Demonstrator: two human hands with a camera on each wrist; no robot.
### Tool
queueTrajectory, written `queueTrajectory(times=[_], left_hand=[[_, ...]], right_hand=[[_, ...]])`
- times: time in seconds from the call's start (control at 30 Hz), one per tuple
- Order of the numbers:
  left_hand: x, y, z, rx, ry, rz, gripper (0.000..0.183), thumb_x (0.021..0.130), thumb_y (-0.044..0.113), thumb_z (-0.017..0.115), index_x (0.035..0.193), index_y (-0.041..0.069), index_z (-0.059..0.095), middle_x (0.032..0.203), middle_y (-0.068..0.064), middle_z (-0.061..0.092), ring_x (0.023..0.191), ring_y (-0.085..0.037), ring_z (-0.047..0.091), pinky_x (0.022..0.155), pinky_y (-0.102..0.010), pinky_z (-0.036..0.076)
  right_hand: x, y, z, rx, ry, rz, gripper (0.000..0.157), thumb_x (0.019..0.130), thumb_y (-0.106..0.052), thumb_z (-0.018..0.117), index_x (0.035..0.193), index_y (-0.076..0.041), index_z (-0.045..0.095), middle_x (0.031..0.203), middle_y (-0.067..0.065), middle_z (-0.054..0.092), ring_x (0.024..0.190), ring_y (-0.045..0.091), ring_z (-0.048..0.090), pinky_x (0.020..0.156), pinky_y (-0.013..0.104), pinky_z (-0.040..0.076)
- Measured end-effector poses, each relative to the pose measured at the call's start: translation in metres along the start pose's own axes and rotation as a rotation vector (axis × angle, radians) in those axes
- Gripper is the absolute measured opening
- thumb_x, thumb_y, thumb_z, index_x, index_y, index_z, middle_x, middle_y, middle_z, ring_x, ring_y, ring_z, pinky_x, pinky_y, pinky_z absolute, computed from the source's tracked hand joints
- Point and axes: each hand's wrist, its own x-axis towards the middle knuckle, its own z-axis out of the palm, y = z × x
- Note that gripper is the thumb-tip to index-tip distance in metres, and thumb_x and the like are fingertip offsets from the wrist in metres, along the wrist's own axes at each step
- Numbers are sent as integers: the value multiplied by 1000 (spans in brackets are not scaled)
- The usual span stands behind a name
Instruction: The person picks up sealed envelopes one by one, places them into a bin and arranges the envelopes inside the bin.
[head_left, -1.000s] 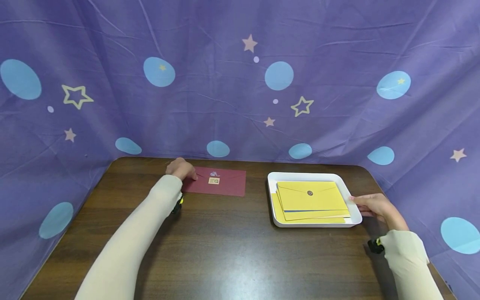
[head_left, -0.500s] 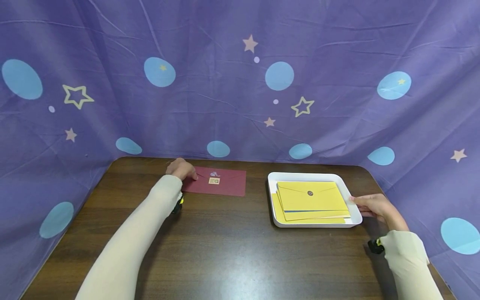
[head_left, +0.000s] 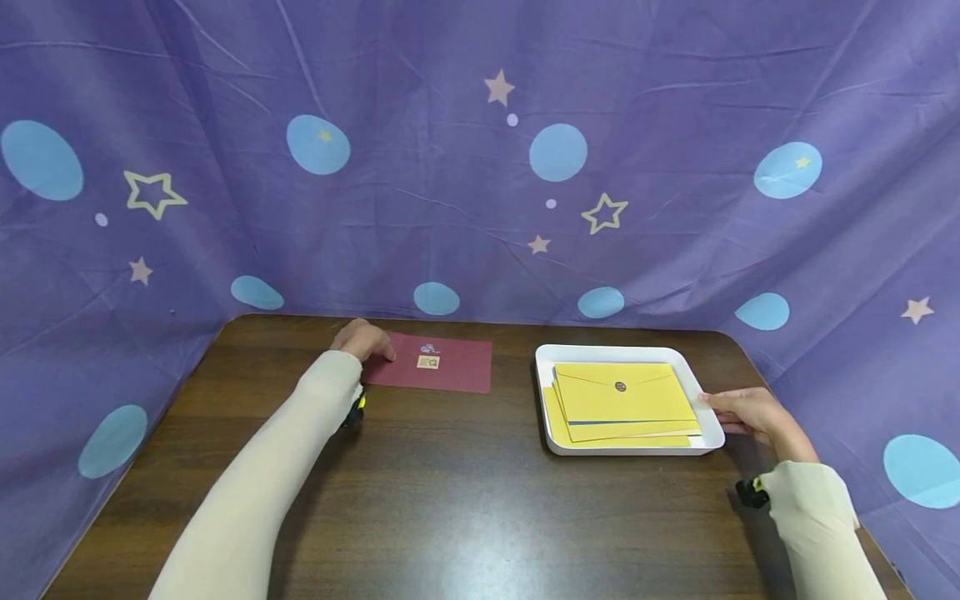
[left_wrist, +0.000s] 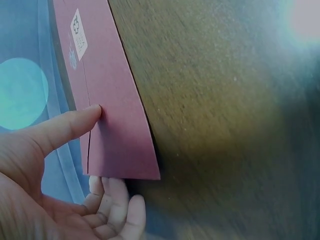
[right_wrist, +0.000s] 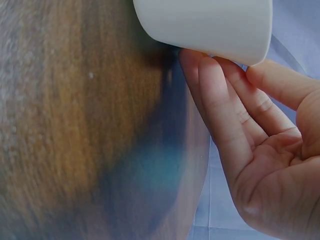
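A dark red envelope with a small cream stamp lies at the back left of the table. Its left end is between the thumb and fingers of my left hand; in the left wrist view the thumb presses on top while the fingertips pass beneath the edge. On the right stands a white tray with a stack of yellow envelopes in it. My right hand holds the tray's right side, thumb at the rim. In the right wrist view the fingers reach to the tray's underside.
Both things are on a dark brown wooden table. A purple curtain with stars and blue dots hangs behind it and along the sides. A strip of blue shows within the yellow stack.
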Motion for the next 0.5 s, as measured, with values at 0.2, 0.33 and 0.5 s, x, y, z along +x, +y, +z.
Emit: queueTrajectory(times=[0.2,0.33,0.5], left_hand=[[-1,0,-4,-7,-39,-31,72,85,36,79,136,-8,53,129,-24,62,116,-34,60,101,-46,53],[-4,-1,-6,-28,-42,-28,71,85,36,81,133,-9,55,123,-23,64,110,-32,62,96,-43,55],[2,-5,-4,-137,-59,-25,73,83,30,84,135,-10,52,129,-22,61,109,-31,63,85,-36,60]], right_hand=[[2,2,-1,3,-22,-32,43,99,-22,67,118,17,65,83,-3,77,76,6,73,71,28,63],[2,3,-1,1,-25,-35,42,99,-22,67,117,16,66,83,-3,77,77,6,73,71,28,63],[1,2,0,9,-25,-32,41,99,-22,67,117,16,67,83,-3,77,77,6,73,71,28,63]])
